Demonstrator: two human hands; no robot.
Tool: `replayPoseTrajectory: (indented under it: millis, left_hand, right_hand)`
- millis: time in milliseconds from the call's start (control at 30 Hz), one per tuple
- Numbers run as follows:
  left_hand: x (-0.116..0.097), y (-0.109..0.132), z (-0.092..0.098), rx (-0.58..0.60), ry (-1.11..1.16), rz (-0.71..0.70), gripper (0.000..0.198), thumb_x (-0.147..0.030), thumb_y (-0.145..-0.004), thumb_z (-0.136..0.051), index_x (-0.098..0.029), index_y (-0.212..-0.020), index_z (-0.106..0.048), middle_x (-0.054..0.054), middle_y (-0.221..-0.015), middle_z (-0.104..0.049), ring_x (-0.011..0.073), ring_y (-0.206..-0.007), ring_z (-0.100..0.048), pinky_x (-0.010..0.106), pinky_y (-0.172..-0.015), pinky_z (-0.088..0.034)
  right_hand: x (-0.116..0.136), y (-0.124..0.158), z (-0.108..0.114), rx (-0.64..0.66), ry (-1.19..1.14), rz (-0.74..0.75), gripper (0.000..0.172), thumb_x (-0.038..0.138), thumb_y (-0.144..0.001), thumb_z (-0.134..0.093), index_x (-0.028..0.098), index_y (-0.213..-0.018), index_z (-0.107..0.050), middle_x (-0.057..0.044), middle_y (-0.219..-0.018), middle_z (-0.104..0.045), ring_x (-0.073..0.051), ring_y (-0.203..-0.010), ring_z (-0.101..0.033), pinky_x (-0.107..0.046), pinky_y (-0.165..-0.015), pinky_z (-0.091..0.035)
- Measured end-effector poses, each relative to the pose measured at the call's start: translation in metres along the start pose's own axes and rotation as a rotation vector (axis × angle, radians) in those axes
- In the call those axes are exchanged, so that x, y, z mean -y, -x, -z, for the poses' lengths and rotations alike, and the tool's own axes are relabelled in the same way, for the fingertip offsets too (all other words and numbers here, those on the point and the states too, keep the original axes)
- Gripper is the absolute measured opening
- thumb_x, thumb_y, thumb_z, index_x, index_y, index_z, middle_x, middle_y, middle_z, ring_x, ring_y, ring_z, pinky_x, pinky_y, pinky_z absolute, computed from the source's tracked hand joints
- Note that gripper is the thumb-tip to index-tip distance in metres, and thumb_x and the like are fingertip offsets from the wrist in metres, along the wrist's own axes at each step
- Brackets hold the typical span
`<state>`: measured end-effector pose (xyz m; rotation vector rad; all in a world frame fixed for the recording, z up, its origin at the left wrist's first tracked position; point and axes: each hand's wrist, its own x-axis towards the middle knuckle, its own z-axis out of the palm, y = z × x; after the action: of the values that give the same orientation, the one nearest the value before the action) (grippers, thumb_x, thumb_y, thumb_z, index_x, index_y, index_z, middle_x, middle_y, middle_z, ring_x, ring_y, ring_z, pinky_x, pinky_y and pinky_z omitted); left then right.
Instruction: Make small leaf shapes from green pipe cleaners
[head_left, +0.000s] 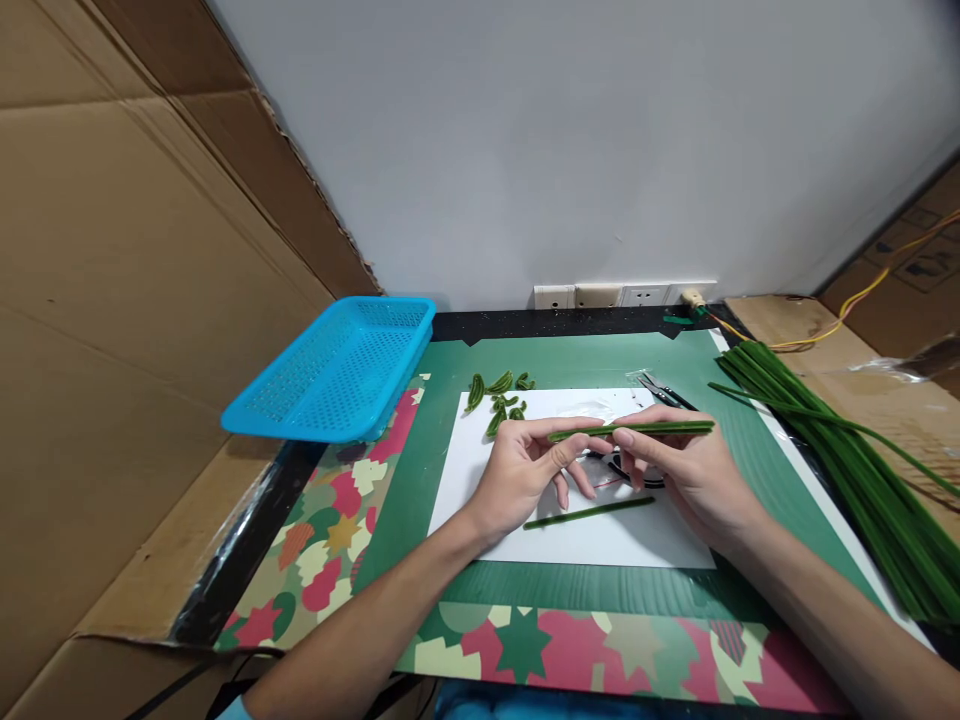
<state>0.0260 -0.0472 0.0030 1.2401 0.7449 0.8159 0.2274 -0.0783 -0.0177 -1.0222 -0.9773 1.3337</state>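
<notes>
My left hand [525,467] and my right hand [686,462] hold a short bunch of green pipe cleaners [660,429] level between them, each pinching it with thumb and fingers. Under the hands lies a white sheet of paper [487,545]. One loose green pipe cleaner [592,513] rests on that sheet, just below my fingers. Beyond my left hand are several small curled green pieces [501,402]. Black-handled scissors [637,480] lie partly hidden behind my fingers, and a pair of snips or pliers [667,393] sits beyond my right hand.
A blue perforated basket [337,365] stands at the back left. Along the right edge lies a thick bundle of long green pipe cleaners [847,470]. A green patterned mat [525,590] covers the table. Wall sockets [645,295] with a plugged-in yellow cable [847,310] are behind; cardboard [135,300] stands left.
</notes>
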Motion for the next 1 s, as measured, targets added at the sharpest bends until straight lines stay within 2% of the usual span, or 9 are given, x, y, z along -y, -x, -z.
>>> replayPoseTrajectory:
  millis: [467,1000]
  left_hand:
    - [-0.0004,0.0004,0.0003,0.017,0.0,0.035,0.047,-0.044,-0.093,-0.076,-0.013,-0.129,-0.077,0.018,-0.106,-0.081,0.016,-0.058,-0.072,0.021,-0.043,-0.052]
    - [0.0012,-0.0012,0.0017,0.008,0.032,0.032,0.046,-0.042,-0.093,-0.076,-0.012,-0.126,-0.077,0.019,-0.107,-0.08,0.0155,-0.056,-0.072,0.02,-0.041,-0.052]
  right_hand:
    - [0.0008,-0.0006,-0.0005,-0.012,0.069,0.007,0.026,0.041,-0.076,-0.092,0.018,-0.082,-0.083,-0.003,-0.064,-0.068,-0.014,-0.052,-0.057,-0.024,-0.042,-0.047]
    - [0.0038,0.0,-0.0037,-0.006,0.044,-0.025,0.028,0.044,-0.074,-0.092,0.018,-0.079,-0.081,-0.002,-0.061,-0.065,-0.014,-0.053,-0.055,-0.024,-0.043,-0.046]
